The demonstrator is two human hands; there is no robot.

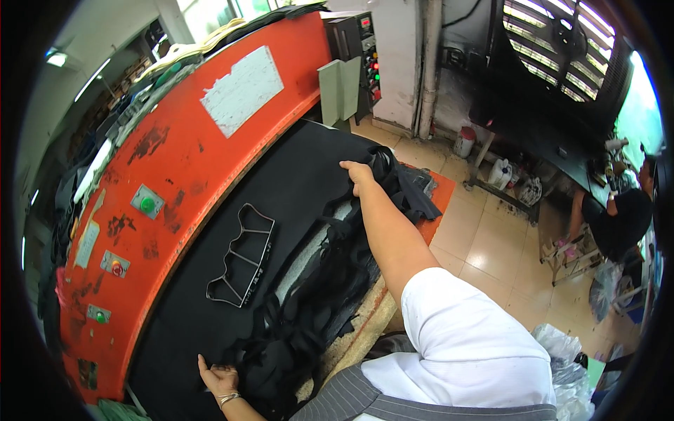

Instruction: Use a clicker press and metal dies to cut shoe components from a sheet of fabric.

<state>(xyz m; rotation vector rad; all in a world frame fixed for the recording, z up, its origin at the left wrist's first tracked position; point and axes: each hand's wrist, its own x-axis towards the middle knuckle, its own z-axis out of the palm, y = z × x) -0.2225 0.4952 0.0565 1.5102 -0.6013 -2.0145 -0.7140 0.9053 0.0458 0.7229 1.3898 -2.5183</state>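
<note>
A wide black sheet (189, 330) covers the bed under an orange-red press beam. On it lies a metal cutting die (247, 254), a thin steel outline with scalloped points on one side and crossbars. My left hand (220, 379), with a bracelet at the wrist, is at the sheet's near end, thumb stretched away from half-curled fingers. Toward the far end, my right hand (358, 177) rests at the sheet's edge with a finger extended; its other fingers are partly hidden. Between my hands runs a tangled heap of black cut-out scraps (302, 323), and a pale strip shows through it.
The orange-red press beam (175, 140) with green and red buttons arches over the sheet's left side. A dark control box (347, 42) stands behind. At the right, a person (618, 217) sits by a dark table (540, 151). Plastic bags (565, 365) lie at lower right.
</note>
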